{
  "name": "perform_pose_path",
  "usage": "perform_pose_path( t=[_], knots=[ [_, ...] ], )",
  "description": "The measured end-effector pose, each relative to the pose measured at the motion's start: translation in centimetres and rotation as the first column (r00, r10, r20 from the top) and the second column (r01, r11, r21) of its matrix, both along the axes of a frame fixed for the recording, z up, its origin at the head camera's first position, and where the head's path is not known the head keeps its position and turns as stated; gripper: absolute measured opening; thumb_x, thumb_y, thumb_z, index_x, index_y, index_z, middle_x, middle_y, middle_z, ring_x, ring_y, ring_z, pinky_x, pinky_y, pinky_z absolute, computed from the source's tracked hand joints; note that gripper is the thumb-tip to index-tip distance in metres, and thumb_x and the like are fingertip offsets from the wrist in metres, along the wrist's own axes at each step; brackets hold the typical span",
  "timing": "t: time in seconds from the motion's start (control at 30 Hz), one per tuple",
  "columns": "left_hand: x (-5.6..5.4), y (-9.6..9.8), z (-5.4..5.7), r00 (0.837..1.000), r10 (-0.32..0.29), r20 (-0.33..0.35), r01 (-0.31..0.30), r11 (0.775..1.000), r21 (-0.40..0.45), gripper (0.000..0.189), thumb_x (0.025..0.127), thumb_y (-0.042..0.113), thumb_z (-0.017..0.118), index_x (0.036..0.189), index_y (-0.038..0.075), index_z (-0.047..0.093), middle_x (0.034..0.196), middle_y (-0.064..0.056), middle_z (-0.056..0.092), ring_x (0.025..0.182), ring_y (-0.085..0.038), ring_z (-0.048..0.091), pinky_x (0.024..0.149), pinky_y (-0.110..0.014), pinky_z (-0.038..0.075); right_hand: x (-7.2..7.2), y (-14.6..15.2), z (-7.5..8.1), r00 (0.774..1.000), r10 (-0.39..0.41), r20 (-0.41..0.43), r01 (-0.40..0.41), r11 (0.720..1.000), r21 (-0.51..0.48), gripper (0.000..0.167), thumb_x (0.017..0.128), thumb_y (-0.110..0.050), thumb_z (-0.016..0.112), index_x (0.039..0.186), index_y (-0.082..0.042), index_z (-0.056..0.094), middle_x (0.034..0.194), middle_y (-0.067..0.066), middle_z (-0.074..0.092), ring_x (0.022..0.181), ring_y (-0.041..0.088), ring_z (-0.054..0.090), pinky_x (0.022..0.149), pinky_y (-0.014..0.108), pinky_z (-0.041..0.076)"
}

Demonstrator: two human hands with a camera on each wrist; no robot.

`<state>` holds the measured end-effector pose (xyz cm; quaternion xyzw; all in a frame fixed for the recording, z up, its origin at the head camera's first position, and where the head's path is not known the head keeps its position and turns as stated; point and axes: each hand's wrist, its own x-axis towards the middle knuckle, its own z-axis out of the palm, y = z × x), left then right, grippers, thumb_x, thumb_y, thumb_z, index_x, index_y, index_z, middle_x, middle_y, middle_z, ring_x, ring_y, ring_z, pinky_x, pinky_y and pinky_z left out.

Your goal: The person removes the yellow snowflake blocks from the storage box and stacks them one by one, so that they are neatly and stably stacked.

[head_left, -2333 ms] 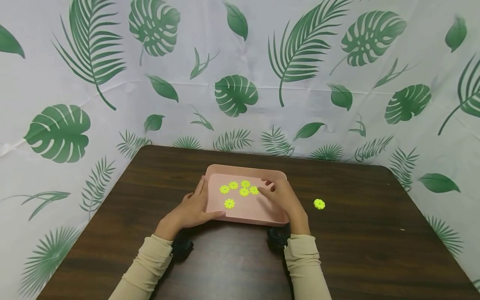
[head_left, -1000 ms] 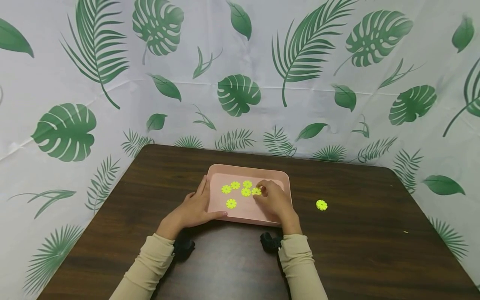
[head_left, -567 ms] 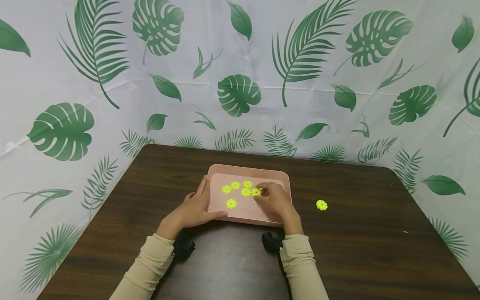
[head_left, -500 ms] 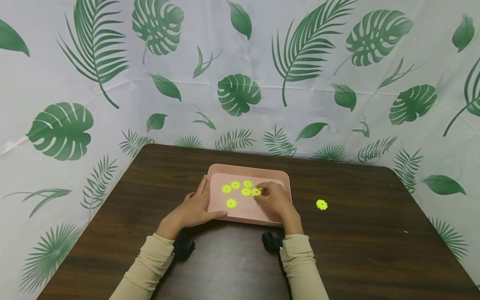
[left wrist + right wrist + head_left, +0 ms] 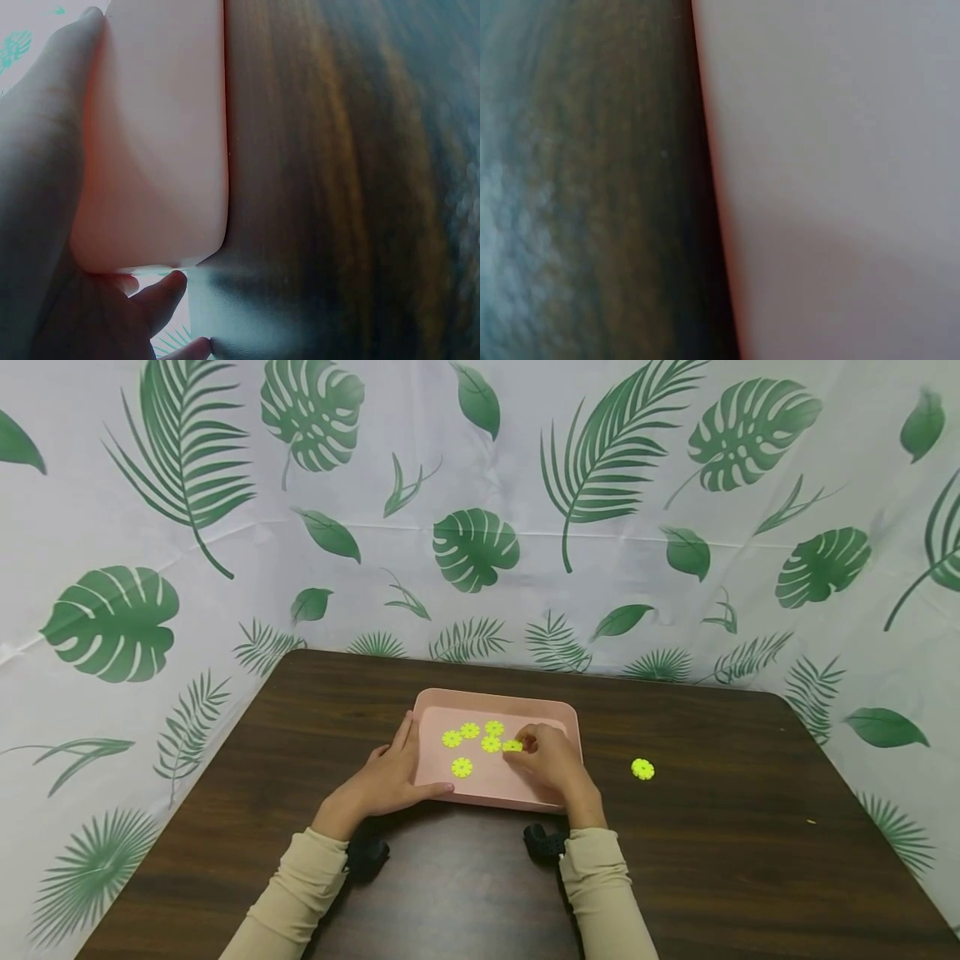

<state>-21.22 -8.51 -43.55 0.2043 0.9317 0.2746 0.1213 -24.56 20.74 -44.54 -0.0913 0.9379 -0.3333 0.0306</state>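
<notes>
A shallow pink tray (image 5: 431, 752) sits on the dark wooden table. My left hand (image 5: 382, 781) holds its near left corner, fingers along the left side and thumb (image 5: 45, 142) along the near wall. Inside the tray, my right hand (image 5: 553, 764) pinches the edge of a yellow flower-shaped disc (image 5: 512, 746), which looks tilted. To its left lie several more such discs, including one flower disc (image 5: 491, 744) right beside it and another flower disc (image 5: 462, 767) nearer the front. The right wrist view shows only the tray wall (image 5: 840, 150) and table, with the fingers out of sight.
One yellow flower-shaped piece (image 5: 642, 769) lies on the table (image 5: 720, 827) right of the tray. A tiny pale scrap (image 5: 811, 822) is farther right. Behind the table hangs a white cloth (image 5: 405, 552) with green leaves. Black wrist devices (image 5: 543, 843) sit under both wrists.
My right hand has come left over the tray and taken hold of the rightmost disc there. That disc has gone from flat to tilted. My left hand keeps its place on the tray.
</notes>
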Motion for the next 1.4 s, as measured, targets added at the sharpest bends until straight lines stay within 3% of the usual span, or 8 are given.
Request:
perform_pose_path(
  t=[0.33, 0.6, 0.8, 1.4],
  knots=[
    [-0.2, -0.1, -0.2, 1.0, -0.006, -0.01, 0.006, 1.0, 0.01, 0.123, 0.09, 0.067, 0.066, 0.162, -0.007, -0.001, 0.17, -0.026, -0.01, 0.145, -0.046, 0.04, 0.111, -0.071, 0.025, 0.1, 0.5, 0.4, 1.0, 0.015, -0.022, -0.015, 1.0, -0.02, 0.027, 0.087, -0.015, 0.085, 0.106, 0.002, 0.076, 0.092, 0.009, 0.068, 0.089, 0.025, 0.064, 0.086, 0.044, 0.056],
    [-0.1, -0.1, 0.0, 1.0, 0.0, -0.008, 0.0, 1.0, -0.003, 0.123, 0.091, 0.067, 0.066, 0.162, -0.008, -0.001, 0.17, -0.027, -0.008, 0.144, -0.045, 0.041, 0.112, -0.071, 0.025, 0.4, 0.9, 1.7, 1.0, -0.009, 0.012, 0.01, 0.997, -0.073, 0.028, 0.086, -0.015, 0.086, 0.107, 0.0, 0.077, 0.098, 0.009, 0.069, 0.088, 0.025, 0.061, 0.082, 0.041, 0.056],
    [-0.1, -0.1, 0.1, 1.0, -0.003, -0.001, 0.003, 1.0, 0.003, 0.122, 0.091, 0.066, 0.066, 0.162, -0.008, 0.0, 0.17, -0.027, -0.008, 0.144, -0.046, 0.04, 0.112, -0.071, 0.025, 0.7, 1.4, 2.6, 0.999, -0.029, -0.023, 0.027, 0.997, -0.079, 0.027, 0.086, -0.015, 0.086, 0.107, -0.001, 0.078, 0.102, 0.011, 0.071, 0.087, 0.026, 0.061, 0.078, 0.041, 0.055],
    [0.1, 0.0, 0.2, 1.0, -0.001, 0.005, 0.001, 1.0, 0.009, 0.122, 0.09, 0.066, 0.066, 0.162, -0.006, 0.0, 0.17, -0.026, -0.008, 0.148, -0.045, 0.034, 0.113, -0.072, 0.022, 1.2, 4.2, 3.3, 0.991, -0.104, -0.088, 0.101, 0.994, -0.037, 0.03, 0.089, -0.023, 0.084, 0.105, -0.001, 0.071, 0.091, 0.011, 0.06, 0.08, 0.025, 0.055, 0.067, 0.035, 0.047]
  ],
)
